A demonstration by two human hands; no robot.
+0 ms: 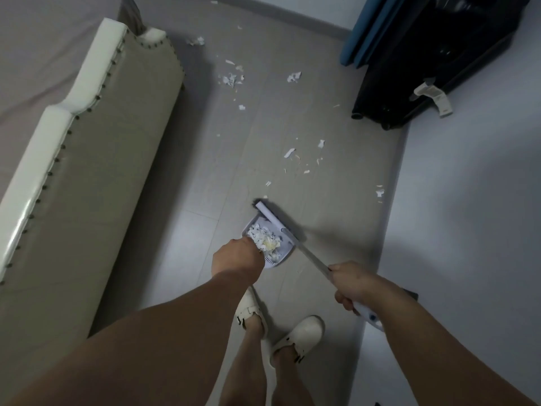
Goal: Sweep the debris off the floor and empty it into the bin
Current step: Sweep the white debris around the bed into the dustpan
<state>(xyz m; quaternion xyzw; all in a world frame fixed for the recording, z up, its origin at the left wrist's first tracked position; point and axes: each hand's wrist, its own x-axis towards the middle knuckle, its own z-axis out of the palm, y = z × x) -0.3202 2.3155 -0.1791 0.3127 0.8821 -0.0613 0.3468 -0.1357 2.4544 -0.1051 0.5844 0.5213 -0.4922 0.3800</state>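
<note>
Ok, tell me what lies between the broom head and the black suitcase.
Head view: bare grey floor tiles strewn with white paper scraps, nothing else.

Dim, bluish light; soft shadows; wide-angle bending at edges; slight blur throughout.

White dustpan (281, 253) is lying on the floor (205, 177), holding a heap of shredded white paper (265, 240). White broom (273, 219) head is resting at the pan's far edge. Loose scraps (232, 80) are lying scattered further along the floor.
</note>
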